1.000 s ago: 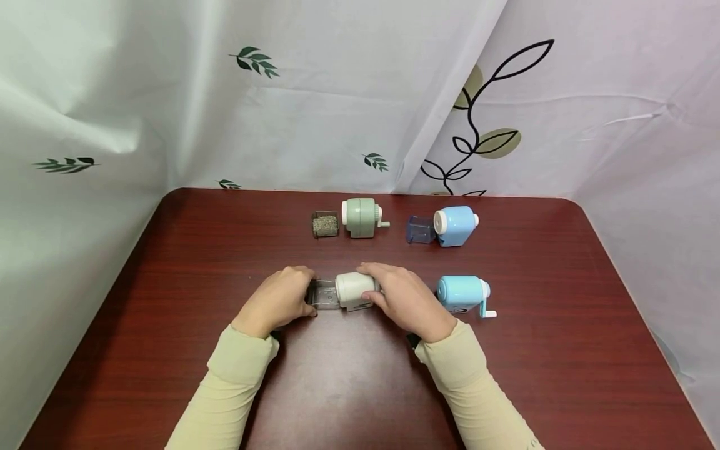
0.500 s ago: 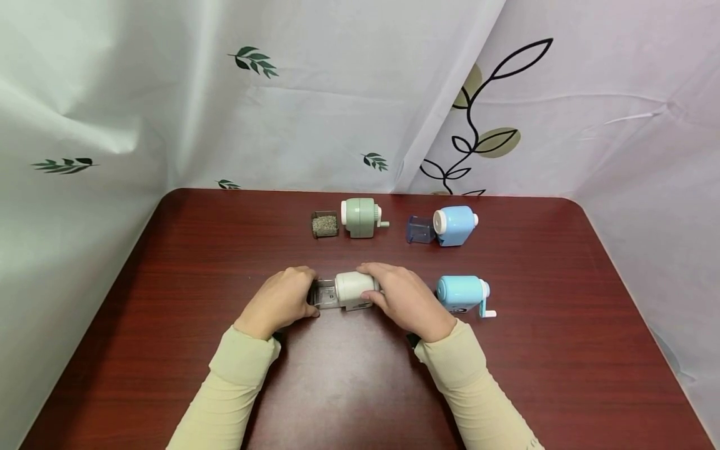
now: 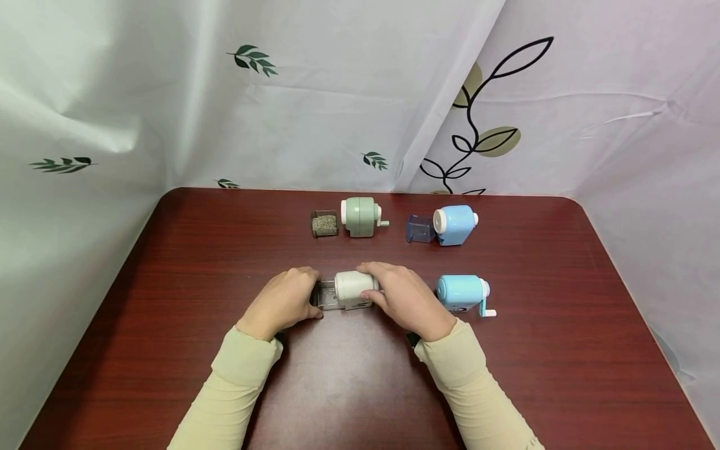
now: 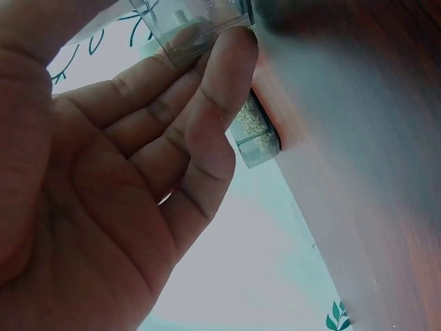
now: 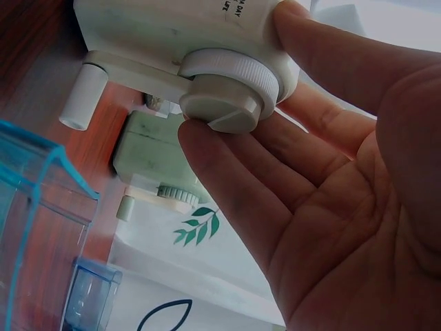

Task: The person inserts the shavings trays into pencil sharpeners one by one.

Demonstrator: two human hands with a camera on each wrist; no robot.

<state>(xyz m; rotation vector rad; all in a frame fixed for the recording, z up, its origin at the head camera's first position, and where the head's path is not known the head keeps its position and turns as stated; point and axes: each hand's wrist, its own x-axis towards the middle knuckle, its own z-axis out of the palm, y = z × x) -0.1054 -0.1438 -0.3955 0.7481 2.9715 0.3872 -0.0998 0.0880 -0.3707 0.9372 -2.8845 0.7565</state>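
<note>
A white crank pencil sharpener (image 3: 351,287) stands near the middle of the table, held at its crank end by my right hand (image 3: 406,299). From its left side sticks out a clear shavings drawer (image 3: 329,295), partly inside the body. My left hand (image 3: 283,299) grips that drawer's outer end between thumb and fingers. In the left wrist view the fingertips lie against the clear plastic drawer (image 4: 200,27). The right wrist view has the thumb and fingers around the white sharpener (image 5: 158,34), whose crank handle (image 5: 84,96) hangs free.
Behind stands a green sharpener (image 3: 360,217), with its drawer of shavings (image 3: 324,224) to its left. A blue sharpener (image 3: 456,225) is at back right beside its dark blue drawer (image 3: 420,230). Just right of my right hand is a light-blue sharpener (image 3: 461,292).
My left hand has shifted slightly to the right, pushing the drawer a little toward the white sharpener; less of it shows now. My right hand has stayed in place.
</note>
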